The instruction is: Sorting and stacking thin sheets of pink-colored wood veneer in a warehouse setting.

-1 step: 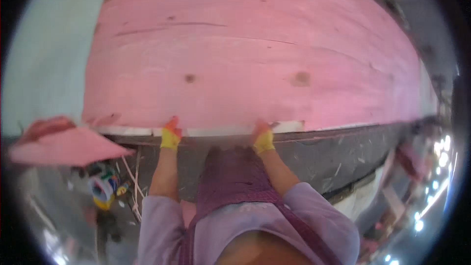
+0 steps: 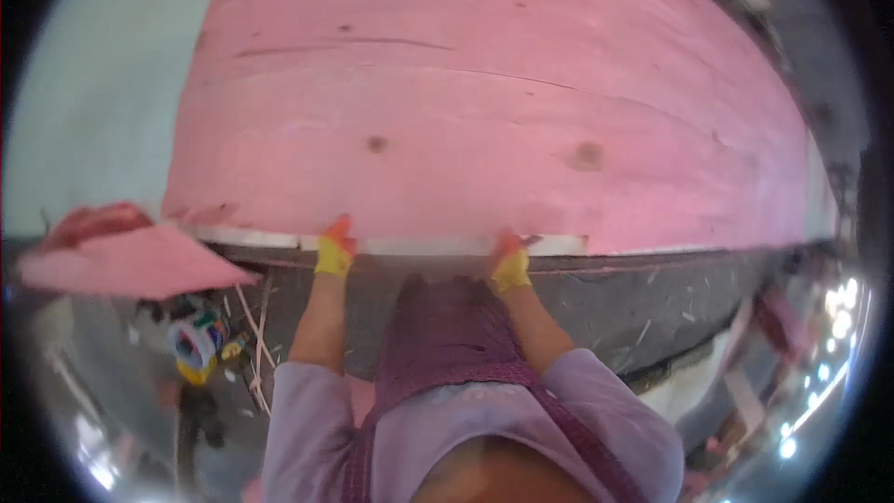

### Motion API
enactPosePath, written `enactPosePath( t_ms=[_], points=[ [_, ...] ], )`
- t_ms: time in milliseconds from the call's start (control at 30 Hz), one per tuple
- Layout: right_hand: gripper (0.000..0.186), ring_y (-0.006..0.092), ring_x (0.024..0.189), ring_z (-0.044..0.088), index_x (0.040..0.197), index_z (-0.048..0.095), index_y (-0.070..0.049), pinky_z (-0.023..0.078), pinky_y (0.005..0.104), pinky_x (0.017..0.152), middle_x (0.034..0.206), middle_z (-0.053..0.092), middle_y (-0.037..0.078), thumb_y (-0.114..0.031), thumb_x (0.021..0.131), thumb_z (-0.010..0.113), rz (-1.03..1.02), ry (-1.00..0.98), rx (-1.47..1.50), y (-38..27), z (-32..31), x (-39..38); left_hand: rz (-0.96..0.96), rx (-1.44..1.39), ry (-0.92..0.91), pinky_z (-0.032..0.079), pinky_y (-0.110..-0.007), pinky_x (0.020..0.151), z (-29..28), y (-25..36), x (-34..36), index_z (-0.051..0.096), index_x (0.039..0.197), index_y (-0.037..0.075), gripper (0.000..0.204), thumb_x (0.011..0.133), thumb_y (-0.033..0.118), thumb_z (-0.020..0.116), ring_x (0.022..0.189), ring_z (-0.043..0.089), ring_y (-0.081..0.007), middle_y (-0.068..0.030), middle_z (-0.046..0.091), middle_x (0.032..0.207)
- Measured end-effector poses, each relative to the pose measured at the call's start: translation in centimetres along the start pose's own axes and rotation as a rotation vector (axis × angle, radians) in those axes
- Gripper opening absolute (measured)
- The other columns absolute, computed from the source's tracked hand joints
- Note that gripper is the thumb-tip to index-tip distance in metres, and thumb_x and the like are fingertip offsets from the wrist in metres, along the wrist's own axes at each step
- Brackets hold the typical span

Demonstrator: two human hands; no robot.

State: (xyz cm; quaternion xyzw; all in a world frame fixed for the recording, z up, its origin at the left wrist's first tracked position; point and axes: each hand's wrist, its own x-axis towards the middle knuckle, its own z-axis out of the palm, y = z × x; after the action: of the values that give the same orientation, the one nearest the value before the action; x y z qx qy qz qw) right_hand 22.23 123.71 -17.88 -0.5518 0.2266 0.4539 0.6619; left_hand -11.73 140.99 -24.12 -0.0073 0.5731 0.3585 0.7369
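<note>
- Across 12 o'clock, spreading from about 10 to 3, lies the broad, pink-stained, knotty wood-veneer sheet [image 2: 447,168]; a thin dark split [image 2: 521,79] runs across it at 1 o'clock.
- Near 9 o'clock, close to centre, the left hand in a yellow glove with orange-red fingers [image 2: 335,247] is at the sheet's near edge. The fingers look partly curled; I cannot tell whether they pinch the edge or only rest there.
- At 4 o'clock, the right hand in a matching glove [image 2: 509,263] is at the same edge. Its fingers are blurred, so their opening and any hold cannot be told.
- Between the 2 hands shows a narrow white strip [image 2: 419,246], bare of pink.
- Toward 10 o'clock, a pale, greenish-white flat sheet [image 2: 102,102] borders the pink.
- At 9 o'clock, a loose, pink, bent veneer piece [image 2: 140,265] juts past the near edge; a sleeve catching it could knock it down.
- Risks, as I judge: uneven pulling by the 2 hands could skew the veneer or lengthen the split, and pinching its thin margin too hard could chip it, widening the white gap.
</note>
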Motion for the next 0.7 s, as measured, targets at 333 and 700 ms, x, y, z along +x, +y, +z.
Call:
enactPosePath(
  t_ms=[333,700],
  points=[
    [0.013,0.012,0.043,0.042,0.074,0.06,-0.011,0.035,0.0246,0.038,0.054,0.046,-0.002,-0.021,0.082,0.057,-0.061,-0.051,-0.254,-0.8,-2.7,2.8,-0.076,-0.163,-0.201,0.046,-0.037,0.091,-4.0,-7.6,8.9,0.055,0.11,-0.003,0.026,0.086,0.007,0.056,0.1,0.056,-0.0231,-0.0099,0.058,0.111],
    [0.024,0.0123,0.043,0.047,0.071,0.057,-0.01,0.035,0.0253,0.035,0.059,0.056,0.003,-0.031,0.082,0.062,0.028,-0.06,-0.673,-3.2,0.2,0.9,0.116,0.698,0.043,0.049,-0.029,0.06,1.7,1.4,-2.2,0.065,0.089,0.003,0.038,0.082,0.041,0.065,0.067,0.059,-0.0147,-0.0093,0.066,0.081]
  ],
)
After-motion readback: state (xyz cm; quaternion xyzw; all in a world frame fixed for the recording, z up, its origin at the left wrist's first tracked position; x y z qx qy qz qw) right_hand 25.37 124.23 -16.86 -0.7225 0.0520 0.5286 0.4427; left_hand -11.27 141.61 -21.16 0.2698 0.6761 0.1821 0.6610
